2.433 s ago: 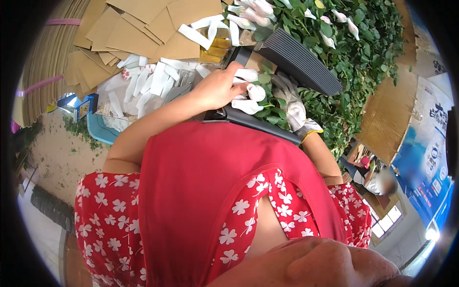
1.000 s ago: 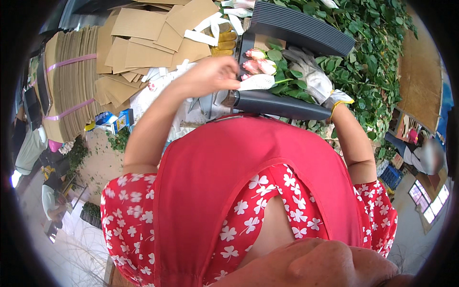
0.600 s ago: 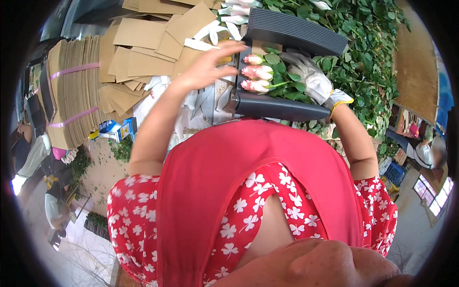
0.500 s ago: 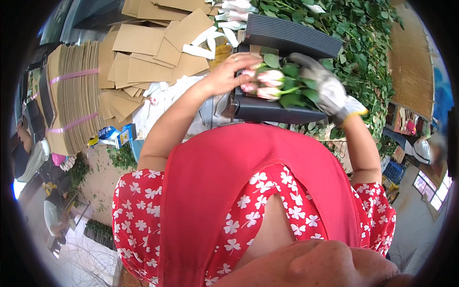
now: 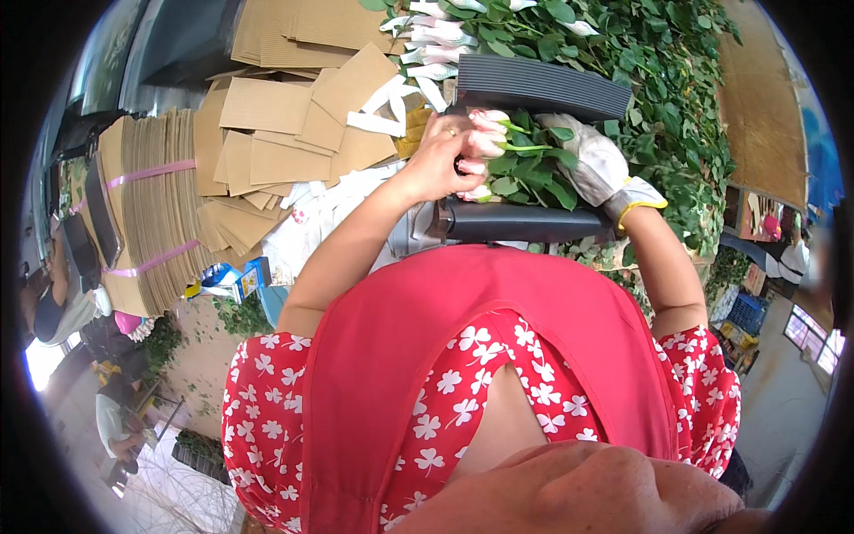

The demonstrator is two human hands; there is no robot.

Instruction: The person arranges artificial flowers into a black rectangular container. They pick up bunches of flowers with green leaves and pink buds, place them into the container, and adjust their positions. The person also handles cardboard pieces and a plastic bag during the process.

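Several pale pink-and-white roses (image 5: 486, 142) with green leafy stems lie between two dark ridged and padded sides of a black holder (image 5: 525, 222). My bare left hand (image 5: 436, 160), with a ring on one finger, curls its fingers against the rose heads at their left end; some fingertips are hidden by the blooms. On the right, my right hand (image 5: 592, 160) wears a grey-white glove with a yellow-edged cuff. It is closed over the leafy stems, and the undersides of its fingers are out of sight.
Leafy rose stems (image 5: 658, 107) are heaped at the back right. White mesh sleeves (image 5: 440, 40) lie behind the holder. Loose cardboard pieces (image 5: 276, 107) spread at left, beside a strapped cardboard stack (image 5: 160, 187). A ridged black block (image 5: 543, 86) borders the holder's far side. Other people are at far left and right.
The roses have shifted and now lie in a row of heads across the holder. My left hand has moved slightly lower along the heads; my gloved hand has shifted a little to the left.
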